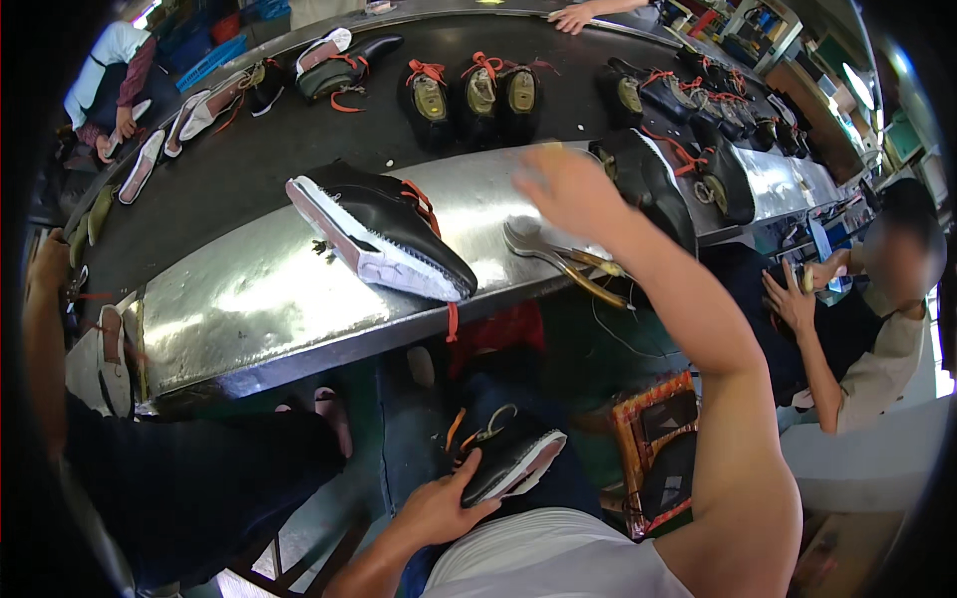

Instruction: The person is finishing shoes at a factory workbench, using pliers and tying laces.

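On my lap rests a black shoe upper on a last, turned so its white-edged, pinkish sole side shows. My left hand grips it, fingers and thumb wrapped round one end. An orange lace and a thin pale loop stick out beside it. My right hand is stretched over the metal-topped bench edge, its fingers smeared by motion. Just below it lie metal pincers with yellowish handles. Further left on the metal, another black shoe is tilted on its side, with white edging and an orange lace.
A dark conveyor belt carries several black shoes with orange laces. At right, a seated co-worker handles a shoe; other people's hands show at the left and far side. A patterned orange seat stands near my right elbow.
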`<state>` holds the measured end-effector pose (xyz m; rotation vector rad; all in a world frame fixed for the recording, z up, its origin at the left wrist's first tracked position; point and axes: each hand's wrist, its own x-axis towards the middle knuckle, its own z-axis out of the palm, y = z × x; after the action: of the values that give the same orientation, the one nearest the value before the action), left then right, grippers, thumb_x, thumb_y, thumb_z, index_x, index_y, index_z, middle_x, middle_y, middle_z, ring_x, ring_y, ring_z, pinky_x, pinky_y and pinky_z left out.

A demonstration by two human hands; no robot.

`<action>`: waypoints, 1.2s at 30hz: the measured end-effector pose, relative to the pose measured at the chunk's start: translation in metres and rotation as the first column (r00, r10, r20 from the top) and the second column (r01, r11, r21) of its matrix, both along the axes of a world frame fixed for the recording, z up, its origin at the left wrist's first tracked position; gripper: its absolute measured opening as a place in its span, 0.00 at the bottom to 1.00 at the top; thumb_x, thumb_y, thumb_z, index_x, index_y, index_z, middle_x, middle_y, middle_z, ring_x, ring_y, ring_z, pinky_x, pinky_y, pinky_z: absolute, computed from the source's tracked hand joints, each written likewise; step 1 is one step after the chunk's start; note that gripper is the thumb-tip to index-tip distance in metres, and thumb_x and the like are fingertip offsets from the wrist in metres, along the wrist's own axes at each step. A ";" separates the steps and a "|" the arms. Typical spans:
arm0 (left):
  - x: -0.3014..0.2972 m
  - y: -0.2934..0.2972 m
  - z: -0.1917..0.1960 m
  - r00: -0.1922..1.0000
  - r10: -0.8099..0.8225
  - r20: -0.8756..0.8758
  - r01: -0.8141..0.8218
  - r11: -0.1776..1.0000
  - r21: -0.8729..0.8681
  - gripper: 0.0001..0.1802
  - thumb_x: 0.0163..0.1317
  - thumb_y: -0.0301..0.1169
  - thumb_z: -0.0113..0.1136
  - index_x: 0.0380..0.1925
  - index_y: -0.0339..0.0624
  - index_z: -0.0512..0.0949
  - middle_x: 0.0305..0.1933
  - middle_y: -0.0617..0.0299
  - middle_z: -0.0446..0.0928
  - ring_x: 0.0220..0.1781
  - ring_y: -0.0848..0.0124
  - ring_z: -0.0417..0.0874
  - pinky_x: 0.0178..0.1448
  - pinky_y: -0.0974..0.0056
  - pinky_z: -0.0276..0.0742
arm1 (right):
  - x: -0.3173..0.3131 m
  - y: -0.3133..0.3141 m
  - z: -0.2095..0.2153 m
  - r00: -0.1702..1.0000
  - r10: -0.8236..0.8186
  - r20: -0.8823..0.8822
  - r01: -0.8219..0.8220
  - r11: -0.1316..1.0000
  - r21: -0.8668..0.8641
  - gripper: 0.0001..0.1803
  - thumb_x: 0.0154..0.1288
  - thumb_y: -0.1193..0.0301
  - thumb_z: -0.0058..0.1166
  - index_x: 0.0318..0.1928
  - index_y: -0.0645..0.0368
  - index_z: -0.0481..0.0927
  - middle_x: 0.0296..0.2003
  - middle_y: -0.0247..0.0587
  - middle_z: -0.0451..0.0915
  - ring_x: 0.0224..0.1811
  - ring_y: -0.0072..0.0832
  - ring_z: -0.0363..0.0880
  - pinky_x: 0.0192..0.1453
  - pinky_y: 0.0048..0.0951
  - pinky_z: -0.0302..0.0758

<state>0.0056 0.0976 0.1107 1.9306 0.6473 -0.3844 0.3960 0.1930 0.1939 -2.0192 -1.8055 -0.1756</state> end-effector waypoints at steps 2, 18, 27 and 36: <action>0.026 -0.009 0.009 0.910 -0.251 -0.330 0.302 0.946 0.115 0.50 0.61 0.57 0.60 0.75 0.43 0.53 0.53 0.36 0.78 0.54 0.47 0.82 0.54 0.52 0.79 | -0.026 -0.068 -0.009 0.994 -0.026 0.106 0.041 0.990 -0.138 0.30 0.62 0.55 0.60 0.55 0.67 0.75 0.53 0.54 0.77 0.58 0.50 0.74 0.64 0.49 0.68; 0.073 -0.005 -0.054 0.994 -0.036 0.098 0.054 0.981 -0.184 0.50 0.57 0.57 0.65 0.67 0.28 0.65 0.64 0.40 0.73 0.66 0.54 0.75 0.70 0.60 0.67 | -0.038 -0.119 -0.043 0.968 -0.167 0.187 0.202 0.961 -0.188 0.27 0.61 0.64 0.60 0.56 0.64 0.70 0.56 0.50 0.73 0.62 0.48 0.70 0.63 0.47 0.69; 0.036 -0.035 -0.118 0.725 0.648 0.232 -0.547 0.747 -0.378 0.45 0.70 0.52 0.54 0.74 0.33 0.49 0.68 0.40 0.67 0.71 0.54 0.69 0.72 0.58 0.64 | -0.013 -0.025 -0.052 0.981 -0.064 -0.181 0.092 0.985 0.149 0.23 0.65 0.61 0.57 0.50 0.68 0.78 0.47 0.62 0.80 0.53 0.56 0.77 0.61 0.47 0.73; 0.036 -0.026 -0.110 0.776 0.525 0.349 -0.595 0.793 0.131 0.36 0.73 0.43 0.44 0.64 0.15 0.59 0.65 0.23 0.64 0.68 0.34 0.67 0.73 0.50 0.62 | 0.024 0.144 -0.047 0.751 -0.460 -0.474 0.468 0.877 -0.110 0.35 0.64 0.55 0.60 0.58 0.75 0.71 0.54 0.68 0.77 0.59 0.54 0.77 0.63 0.44 0.73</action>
<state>0.0417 0.0712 0.0007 1.8449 1.0635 0.3784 0.4203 0.3368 0.1471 -2.2147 -0.9682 0.1695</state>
